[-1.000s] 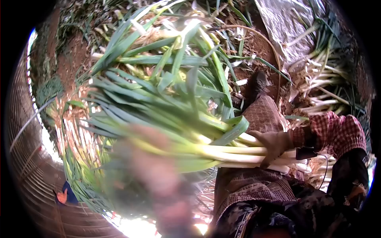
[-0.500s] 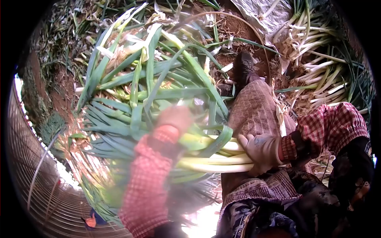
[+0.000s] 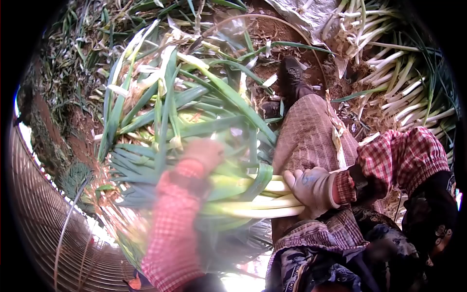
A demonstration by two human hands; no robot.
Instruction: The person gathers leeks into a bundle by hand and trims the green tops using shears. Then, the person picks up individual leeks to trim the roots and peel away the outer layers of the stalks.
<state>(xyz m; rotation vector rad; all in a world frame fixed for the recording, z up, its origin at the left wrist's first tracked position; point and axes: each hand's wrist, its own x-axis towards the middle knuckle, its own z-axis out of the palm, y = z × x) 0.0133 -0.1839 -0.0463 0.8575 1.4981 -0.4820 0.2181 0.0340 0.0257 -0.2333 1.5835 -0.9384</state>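
Note:
My right hand (image 3: 313, 191), in a pale work glove, is closed around the white stalks of a bunch of green onions (image 3: 265, 207), just over my lap. The stalks lie sideways, and their green leaves run off to the left. Over the leafy part is my left hand (image 3: 203, 153), smeared by motion, so its fingers do not show clearly. Beneath and beyond it spreads a big heap of green onions (image 3: 134, 155) with long blue-green leaves. A clear plastic sheet (image 3: 228, 243) seems to hang below my left forearm.
More green onions (image 3: 404, 97) with white stalks and roots lie at the right. A silvery sheet (image 3: 311, 19) and a thin curved hoop (image 3: 272, 17) are at the top. My shoe (image 3: 293, 80) rests on brown soil. Ribbed sheeting (image 3: 53, 233) curves along the left; leaf scraps (image 3: 73, 58) cover the upper left.
The view has shifted a little, moving most of the scene slightly left. My left hand stays blurred over the leaves, and my right hand keeps its hold on the stalks.

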